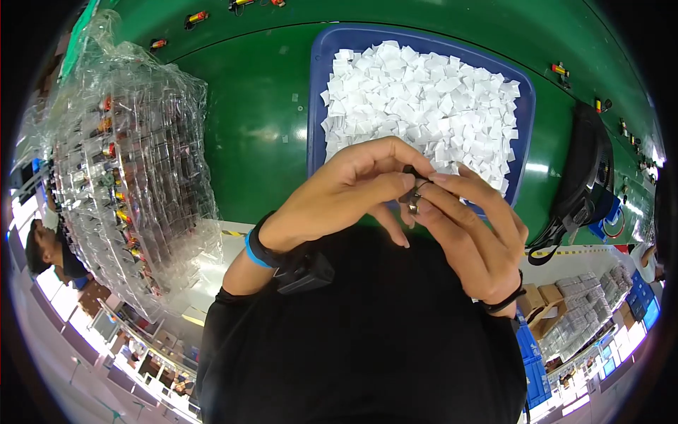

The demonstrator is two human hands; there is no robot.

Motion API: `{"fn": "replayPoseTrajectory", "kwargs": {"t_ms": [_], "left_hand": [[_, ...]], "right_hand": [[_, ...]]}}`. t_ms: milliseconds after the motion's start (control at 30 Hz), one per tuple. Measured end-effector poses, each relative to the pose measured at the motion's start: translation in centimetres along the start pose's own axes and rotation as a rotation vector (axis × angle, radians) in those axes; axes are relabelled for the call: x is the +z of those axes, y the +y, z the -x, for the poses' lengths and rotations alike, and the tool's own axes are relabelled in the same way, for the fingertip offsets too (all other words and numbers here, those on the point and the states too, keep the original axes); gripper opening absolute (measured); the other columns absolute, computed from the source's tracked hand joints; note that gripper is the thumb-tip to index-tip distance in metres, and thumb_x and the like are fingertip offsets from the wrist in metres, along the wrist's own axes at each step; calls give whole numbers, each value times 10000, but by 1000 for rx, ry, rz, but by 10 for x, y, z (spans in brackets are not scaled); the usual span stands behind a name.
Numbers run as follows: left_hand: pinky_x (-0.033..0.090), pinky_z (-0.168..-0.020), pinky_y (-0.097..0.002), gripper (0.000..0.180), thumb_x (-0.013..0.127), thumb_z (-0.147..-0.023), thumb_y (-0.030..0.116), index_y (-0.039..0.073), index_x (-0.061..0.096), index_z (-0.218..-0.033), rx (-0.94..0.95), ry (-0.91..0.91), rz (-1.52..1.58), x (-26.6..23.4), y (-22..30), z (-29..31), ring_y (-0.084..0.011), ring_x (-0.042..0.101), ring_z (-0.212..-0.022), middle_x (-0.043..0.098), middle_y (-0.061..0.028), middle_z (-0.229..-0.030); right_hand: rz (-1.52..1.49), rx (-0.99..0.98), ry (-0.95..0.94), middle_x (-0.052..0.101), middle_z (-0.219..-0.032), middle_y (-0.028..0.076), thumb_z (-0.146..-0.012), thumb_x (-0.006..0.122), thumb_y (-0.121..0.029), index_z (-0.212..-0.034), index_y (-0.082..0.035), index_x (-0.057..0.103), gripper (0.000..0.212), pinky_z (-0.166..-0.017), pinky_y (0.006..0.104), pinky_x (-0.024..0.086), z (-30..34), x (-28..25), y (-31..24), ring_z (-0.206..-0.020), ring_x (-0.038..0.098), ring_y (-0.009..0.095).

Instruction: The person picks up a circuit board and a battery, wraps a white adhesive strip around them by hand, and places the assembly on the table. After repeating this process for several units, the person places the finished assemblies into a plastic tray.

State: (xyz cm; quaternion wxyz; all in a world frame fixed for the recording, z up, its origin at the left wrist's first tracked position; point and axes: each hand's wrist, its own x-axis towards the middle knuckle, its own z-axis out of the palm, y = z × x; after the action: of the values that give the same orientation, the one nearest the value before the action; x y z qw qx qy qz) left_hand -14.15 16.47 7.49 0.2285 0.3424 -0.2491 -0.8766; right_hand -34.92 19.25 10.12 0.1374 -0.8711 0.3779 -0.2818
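Both of my hands meet over the near edge of a blue tray (317,106) filled with small white paper pieces (424,99). Between the thumb and index finger of my left hand (318,201) is a small black part with a thin dark wire (411,172). My right hand (484,233) pinches the same part from the other side, its fingertips close to the left thumb. A small shiny metal bit (414,208) shows under the fingers. The fingers cover most of the part, so its exact kind is unclear.
At the left stands a tall stack of clear plastic trays (141,169) in loose film, holding small coloured parts. Red-and-yellow parts (560,70) lie along the green table (254,99). A black mesh-like object with a strap (583,166) rests at the right. A person (53,254) is beyond the stack.
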Motion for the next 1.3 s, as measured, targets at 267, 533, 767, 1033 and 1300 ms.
{"fn": "replayPoseTrajectory", "kwargs": {"t_ms": [267, 533, 767, 1033, 1300], "left_hand": [[589, -656, -281, 350, 509, -914, -92, 3, 522, -1251, 73, 2, -216, 0, 2, 4, -162, 634, -915, 614, -93, -1075], [581, -681, -272, 510, 618, -850, -101, 50, 500, -1322, 376, 243, -694, 17, -12, 3, -135, 568, -984, 607, -71, -1104], [591, -696, -254, 459, 701, -859, -58, 17, 544, -1283, 265, 195, -426, 10, -5, 7, -130, 592, -966, 627, -62, -1062], [602, -643, -268, 334, 698, -893, -26, -28, 570, -1202, 374, 174, -560, 4, -18, 2, -155, 669, -809, 682, -122, -1044], [591, -624, -272, 279, 640, -944, -15, -36, 510, -1189, 509, 154, -165, 0, -24, 4, -183, 710, -791, 690, -155, -1073]], "right_hand": [[6, 117, 81, 738, -947, 125, -708, 779, 20, -944, 14, 687, 254, -769, 389, 619, 2, 6, -7, -944, 711, 277], [-19, 163, 116, 737, -955, 108, -659, 754, 36, -957, 11, 703, 303, -669, 310, 593, 6, 12, 8, -888, 701, 246], [6, 57, 175, 737, -924, 84, -613, 752, -4, -868, 0, 731, 255, -628, 282, 579, 0, 10, 16, -847, 684, 228], [-22, 59, 217, 736, -905, 89, -644, 785, 4, -830, -2, 721, 197, -634, 298, 570, -3, 13, 11, -827, 677, 239], [-170, 281, 265, 683, -769, 102, -692, 852, 4, -918, 3, 705, 269, -607, 302, 524, -6, -7, 4, -721, 672, 210]]}}
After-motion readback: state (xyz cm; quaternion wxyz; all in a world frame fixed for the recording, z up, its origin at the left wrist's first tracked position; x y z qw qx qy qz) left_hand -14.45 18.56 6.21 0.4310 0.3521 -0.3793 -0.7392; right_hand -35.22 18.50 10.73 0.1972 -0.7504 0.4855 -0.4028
